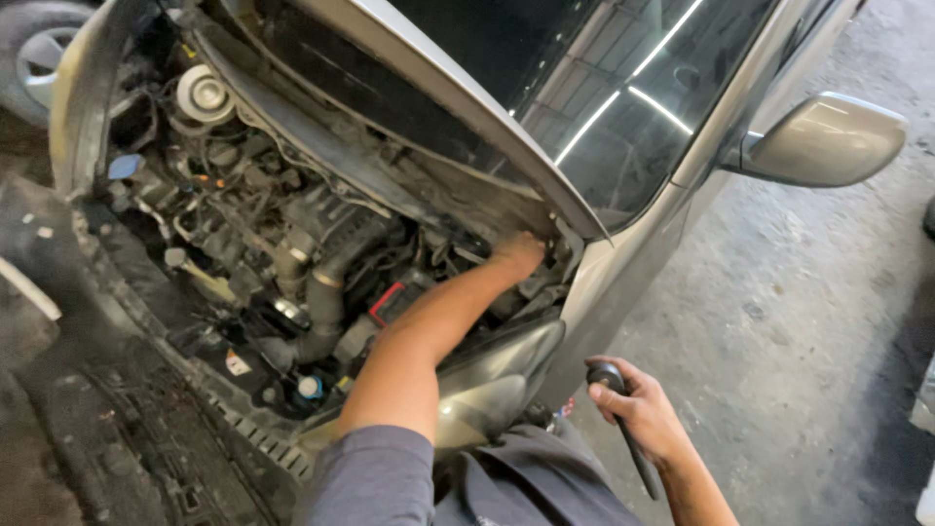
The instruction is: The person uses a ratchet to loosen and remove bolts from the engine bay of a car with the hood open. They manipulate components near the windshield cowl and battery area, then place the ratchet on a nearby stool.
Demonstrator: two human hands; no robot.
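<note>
Silver bodywork frames what we see: a car with its bonnet (390, 58) raised and the engine bay (273, 244) open below us. Our left hand (518, 255) reaches deep into the far right corner of the bay, just under the bonnet's edge, beside the black hoses (326, 292); its fingers are buried among the parts, so we cannot tell how far they are spread or whether they grip anything. Our right hand (638, 414) hangs outside the car, near the headlight (492, 375), closed around a dark ratchet handle (628, 429), whose round head sticks up past the thumb. Farther right, the side mirror (828, 141) juts over the concrete floor (799, 321).
</note>
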